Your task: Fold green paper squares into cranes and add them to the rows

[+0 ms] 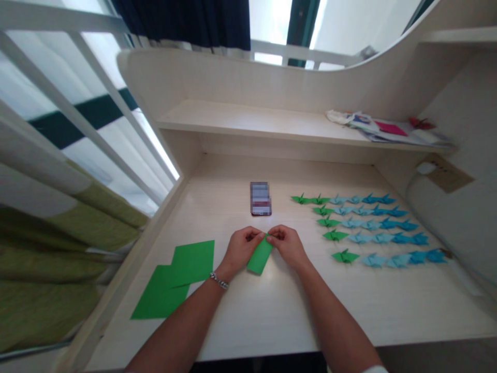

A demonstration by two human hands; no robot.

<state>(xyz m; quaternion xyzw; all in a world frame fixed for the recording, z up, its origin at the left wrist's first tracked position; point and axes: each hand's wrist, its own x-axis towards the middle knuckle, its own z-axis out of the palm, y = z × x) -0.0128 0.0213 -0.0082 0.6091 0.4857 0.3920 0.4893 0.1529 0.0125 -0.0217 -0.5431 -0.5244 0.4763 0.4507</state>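
Observation:
A narrow folded piece of green paper [259, 258] slants between my hands over the desk. My left hand [244, 245] pinches its upper end from the left, thumb and fingers pressed together. From the other side, my right hand [286, 244] closes thumb and fingers on the same end, so the exact top edge is partly hidden. Two flat green paper sheets lie to the left, an upper one [193, 261] overlapping a lower one [157, 295]. Rows of folded paper cranes, such as a green one [345, 256] and a light blue one [374, 260], sit on the right.
A phone [260, 198] with a lit screen lies just beyond my hands. Above the desk [225, 331] runs a shelf [248, 116] with papers [392, 129] at its right. A cable plugs into the wall socket [444, 172]. A slatted rail and curtain stand at left.

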